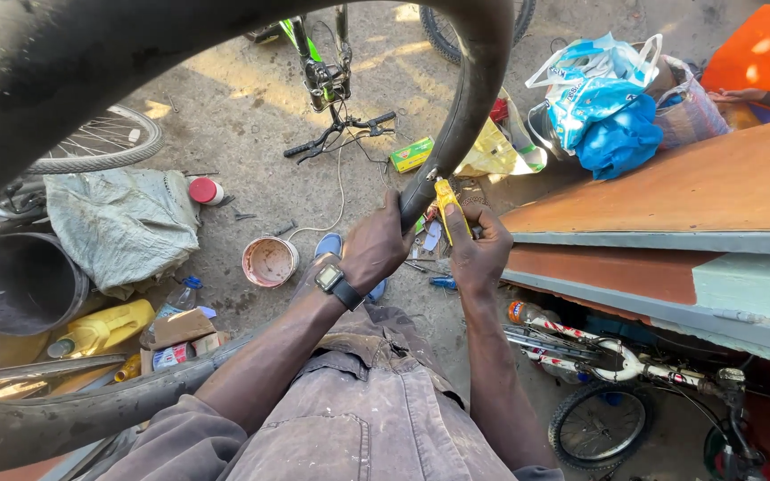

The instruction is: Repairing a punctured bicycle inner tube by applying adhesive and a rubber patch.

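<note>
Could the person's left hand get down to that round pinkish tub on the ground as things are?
Probably not at once: the left hand is gripping the black inner tube, while the right hand holds a yellow tool to it. The pinkish tub sits below with open ground around it.

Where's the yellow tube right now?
In the head view, just right of centre, the yellow tube is in the right hand, its tip against the black inner tube that the left hand grips.
</note>
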